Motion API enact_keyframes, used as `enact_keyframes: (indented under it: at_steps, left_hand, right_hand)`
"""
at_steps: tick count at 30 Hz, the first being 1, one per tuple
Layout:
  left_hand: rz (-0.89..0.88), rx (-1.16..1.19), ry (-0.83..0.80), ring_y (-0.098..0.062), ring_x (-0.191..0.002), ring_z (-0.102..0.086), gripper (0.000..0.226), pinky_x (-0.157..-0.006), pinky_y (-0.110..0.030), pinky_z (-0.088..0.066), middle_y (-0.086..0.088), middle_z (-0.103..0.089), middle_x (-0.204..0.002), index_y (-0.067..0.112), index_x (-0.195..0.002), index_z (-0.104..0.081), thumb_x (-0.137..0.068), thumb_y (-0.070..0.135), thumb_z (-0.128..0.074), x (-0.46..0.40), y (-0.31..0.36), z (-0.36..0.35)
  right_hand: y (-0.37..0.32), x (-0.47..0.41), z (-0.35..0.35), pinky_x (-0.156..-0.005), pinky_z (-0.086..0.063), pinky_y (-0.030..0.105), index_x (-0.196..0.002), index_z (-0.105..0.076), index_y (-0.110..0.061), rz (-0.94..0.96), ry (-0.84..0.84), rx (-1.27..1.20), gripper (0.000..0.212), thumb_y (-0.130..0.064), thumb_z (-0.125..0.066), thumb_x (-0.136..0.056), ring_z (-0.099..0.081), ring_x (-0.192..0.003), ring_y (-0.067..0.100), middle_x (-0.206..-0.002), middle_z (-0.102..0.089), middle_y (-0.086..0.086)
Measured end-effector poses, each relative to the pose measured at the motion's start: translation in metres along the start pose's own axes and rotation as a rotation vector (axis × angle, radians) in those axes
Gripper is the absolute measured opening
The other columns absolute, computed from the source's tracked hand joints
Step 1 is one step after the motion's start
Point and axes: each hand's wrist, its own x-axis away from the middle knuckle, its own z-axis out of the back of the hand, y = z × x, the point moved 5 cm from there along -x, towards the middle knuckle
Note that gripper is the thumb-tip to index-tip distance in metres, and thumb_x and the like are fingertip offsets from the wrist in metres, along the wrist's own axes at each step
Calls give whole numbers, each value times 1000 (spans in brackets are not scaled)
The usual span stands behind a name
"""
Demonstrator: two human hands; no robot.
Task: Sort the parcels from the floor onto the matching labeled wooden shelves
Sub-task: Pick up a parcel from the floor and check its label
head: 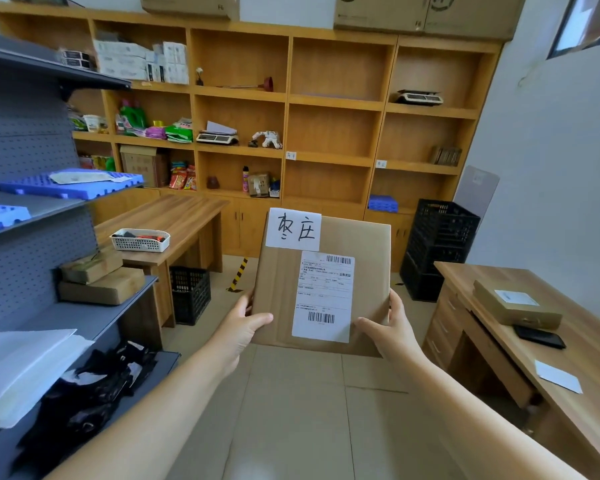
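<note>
A flat cardboard parcel (323, 289) was held upright at mid-height in the middle of the room, its handwritten paper label (294, 229) and printed shipping label (324, 296) facing the viewer. The left hand (245, 329) and right hand (390, 329) gripped its lower side edges, fingers pinching the cardboard. Bare tiled floor (291, 410) lay open between a left worktop (174, 220) and a right worktop (548, 327). Black crates (439, 247) stood far right, wooden shelves (333, 129) beyond.
</note>
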Motion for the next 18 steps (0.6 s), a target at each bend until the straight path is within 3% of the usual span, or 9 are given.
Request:
enact_keyframes:
  at_steps: [3,6,12,18]
  left_hand:
    - [15,-2,-19,-20,-127,-45,73,-109,-45,-34,-1,-51,-135,29,-141,-31,-77,24,-63,-51,-1,13]
    - [15,-1,-32,-20,-129,-43,72,-111,-46,-32,0,-50,-136,28,-142,-29,-79,23,-62,-105,5,27]
    - [43,-13,-66,-18,-128,-44,83,-110,-45,-33,1,-52,-135,34,-142,-29,-66,32,-63,-211,15,46]
    - [37,20,-81,-16,-133,-35,67,-112,-37,-26,11,-42,-133,31,-145,-22,-88,24,-57,-296,7,36]
  right_hand:
    - [1,-45,-19,-59,-45,15,-141,-26,-32,0,20,-2,75,-8,-65,-82,-56,-93,5,-118,-52,-4]
    - [-5,-95,-40,-63,-46,17,-141,-27,-32,-4,38,-17,74,-9,-65,-82,-57,-103,16,-121,-54,-1]
    - [-2,-187,-75,-66,-47,21,-139,-28,-35,-28,75,-41,74,-11,-66,-80,-57,-106,17,-122,-56,-2]
    - [20,-268,-84,-72,-50,26,-136,-30,-40,-65,99,-64,72,-13,-65,-80,-58,-108,15,-123,-56,-5]
